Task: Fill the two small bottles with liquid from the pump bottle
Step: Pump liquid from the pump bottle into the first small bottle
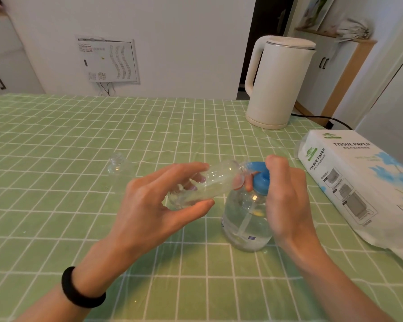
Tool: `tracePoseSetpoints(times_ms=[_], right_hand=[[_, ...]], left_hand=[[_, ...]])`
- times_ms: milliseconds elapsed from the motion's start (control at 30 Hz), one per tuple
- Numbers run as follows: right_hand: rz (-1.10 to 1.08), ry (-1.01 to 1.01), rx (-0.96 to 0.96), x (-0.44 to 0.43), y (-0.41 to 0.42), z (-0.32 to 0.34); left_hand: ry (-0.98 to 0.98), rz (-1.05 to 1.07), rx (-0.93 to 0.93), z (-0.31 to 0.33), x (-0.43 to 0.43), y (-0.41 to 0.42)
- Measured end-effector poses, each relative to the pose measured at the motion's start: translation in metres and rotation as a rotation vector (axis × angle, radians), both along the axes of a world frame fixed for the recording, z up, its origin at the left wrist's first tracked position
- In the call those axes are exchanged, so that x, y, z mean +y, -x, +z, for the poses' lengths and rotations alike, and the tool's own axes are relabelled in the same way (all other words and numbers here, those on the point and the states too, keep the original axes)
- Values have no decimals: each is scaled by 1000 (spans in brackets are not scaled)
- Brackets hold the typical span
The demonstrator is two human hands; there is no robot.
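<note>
Head view: green checked desk (56, 205) carrying all items.
Held bottle: small clear plastic bottle (209, 182), tilted almost level, mouth at the blue pump head (261, 180).
Left hand (149, 205): fingers and thumb curled round this bottle's body.
Pump bottle: clear round pump bottle (247, 219), upright on the desk, holding clear liquid.
Right hand (286, 189): fingers curled over the blue pump head.
Second bottle: second small clear bottle (117, 164), upright, well apart to the left.
Surroundings: cream electric kettle (277, 82) at rear; white tissue-paper pack (349, 182) at right.

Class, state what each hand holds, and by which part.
Left hand holds the small bottle round its lower body; right hand holds the pump bottle by its blue pump head.
</note>
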State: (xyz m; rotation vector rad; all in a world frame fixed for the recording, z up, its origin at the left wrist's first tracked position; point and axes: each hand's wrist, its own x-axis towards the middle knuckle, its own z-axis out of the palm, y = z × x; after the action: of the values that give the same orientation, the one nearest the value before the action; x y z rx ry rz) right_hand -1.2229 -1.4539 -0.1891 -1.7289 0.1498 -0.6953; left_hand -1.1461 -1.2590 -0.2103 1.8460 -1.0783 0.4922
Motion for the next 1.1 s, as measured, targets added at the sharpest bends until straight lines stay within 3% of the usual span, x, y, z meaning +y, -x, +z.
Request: tracePoseSetpoints(times_ms=[1100], right_hand=[[-5, -19, 4, 1, 0, 0]], left_hand=[[6, 1, 0, -1, 0, 0]])
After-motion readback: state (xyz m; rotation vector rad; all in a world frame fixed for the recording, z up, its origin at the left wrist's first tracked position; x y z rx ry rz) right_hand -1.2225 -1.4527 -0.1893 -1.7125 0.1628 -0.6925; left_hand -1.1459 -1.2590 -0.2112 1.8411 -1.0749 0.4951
